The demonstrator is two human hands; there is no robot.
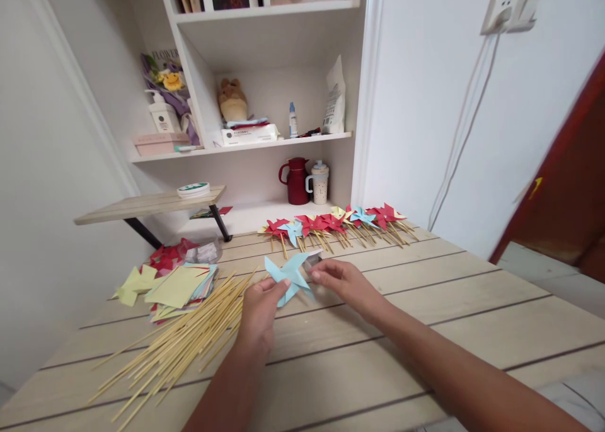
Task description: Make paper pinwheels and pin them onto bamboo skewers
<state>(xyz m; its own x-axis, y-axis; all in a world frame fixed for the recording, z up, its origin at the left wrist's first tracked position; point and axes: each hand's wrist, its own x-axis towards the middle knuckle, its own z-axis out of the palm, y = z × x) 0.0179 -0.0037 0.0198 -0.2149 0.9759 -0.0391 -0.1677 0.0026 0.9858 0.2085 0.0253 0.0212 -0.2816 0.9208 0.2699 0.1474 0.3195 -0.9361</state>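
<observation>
A light blue paper pinwheel (295,272) is pinched between the thumb and fingers of my left hand (259,311), above the table and facing up. Just right of its blades is my right hand (348,286), thumb and fingertips drawn together. Whatever those fingertips hold, if anything, is too small to make out. Behind them stands a small clear container (312,259), partly covered by the pinwheel and my fingers. Close by on the left, a loose pile of thin bamboo sticks (184,337) lies across the planks.
Finished pinwheels on sticks (326,223), red, blue and yellow, line the table's back. Square paper sheets (177,287) are stacked left, near a plastic tub (206,252) with white pieces. A small raised shelf (151,204) stands behind. A red jug (297,183) and cup (320,185) sit in the cabinet.
</observation>
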